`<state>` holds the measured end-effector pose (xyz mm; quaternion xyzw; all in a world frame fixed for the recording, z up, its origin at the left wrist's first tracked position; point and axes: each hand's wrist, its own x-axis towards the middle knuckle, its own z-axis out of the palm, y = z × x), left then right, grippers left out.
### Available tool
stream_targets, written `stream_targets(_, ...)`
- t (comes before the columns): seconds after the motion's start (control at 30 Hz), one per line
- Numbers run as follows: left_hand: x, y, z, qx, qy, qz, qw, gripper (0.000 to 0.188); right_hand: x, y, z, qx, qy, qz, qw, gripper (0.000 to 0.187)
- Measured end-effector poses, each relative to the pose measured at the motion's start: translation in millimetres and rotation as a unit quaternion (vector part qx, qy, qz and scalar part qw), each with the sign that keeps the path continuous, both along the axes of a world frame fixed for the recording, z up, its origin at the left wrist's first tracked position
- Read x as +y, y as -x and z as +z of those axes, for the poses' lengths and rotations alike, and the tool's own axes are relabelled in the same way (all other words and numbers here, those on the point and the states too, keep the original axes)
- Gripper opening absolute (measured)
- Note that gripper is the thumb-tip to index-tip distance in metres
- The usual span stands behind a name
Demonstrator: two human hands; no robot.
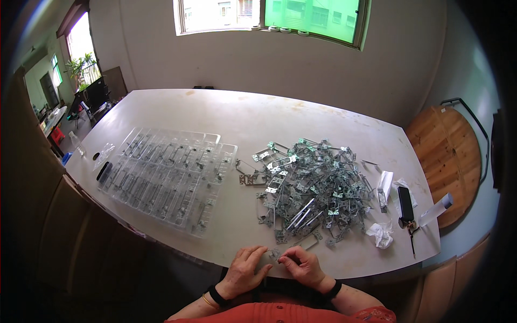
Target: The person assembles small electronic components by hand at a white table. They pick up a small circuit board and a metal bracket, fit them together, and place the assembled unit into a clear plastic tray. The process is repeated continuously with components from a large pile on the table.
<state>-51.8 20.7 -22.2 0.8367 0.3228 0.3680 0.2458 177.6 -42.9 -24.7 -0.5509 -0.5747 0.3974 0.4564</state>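
Observation:
At the table's near edge, my right hand (304, 267) is closed in a pinch on a small grey metal bracket (274, 254). My left hand (246, 270) lies just left of that bracket, its thumb apart from its slightly bent fingers. I see nothing held in the left hand. Beyond both hands rises a large tangled pile of metal brackets (318, 188), with thin rods and stamped plates. One loose bracket (308, 241) lies at the pile's near side, close to my right hand.
Clear plastic trays (229, 153) holding rows of metal parts cover the left of the table (242, 116). On the right lie a black phone (405, 202), crumpled tissue (381, 235), a white packet (384, 185) and a clear cylinder (436, 209). A round wooden board (449, 161) leans beyond.

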Motion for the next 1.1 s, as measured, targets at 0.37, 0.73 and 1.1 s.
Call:
stream_targets(0.37, 2.7, -1.4, -18.6, 0.006, 0.016, 0.007, 1.0, 0.048, 0.8, -3.9, -9.8, 0.057, -0.019, -0.043, 0.997, 0.01)
stream_targets(0.73, 6.1, -4.6, -2.1, 0.001, -0.005, -0.011, 1.0, 0.051, 1.4, -1.2, -12.0, 0.125, -0.106, -0.061, 0.985, 0.016)
stream_targets(1.1, 12.0, -2.4, 12.1, 0.037, 0.032, -0.04, 0.998, 0.052, 4.6, -0.7, -12.2, 0.067, -0.116, -0.062, 0.989, 0.015)
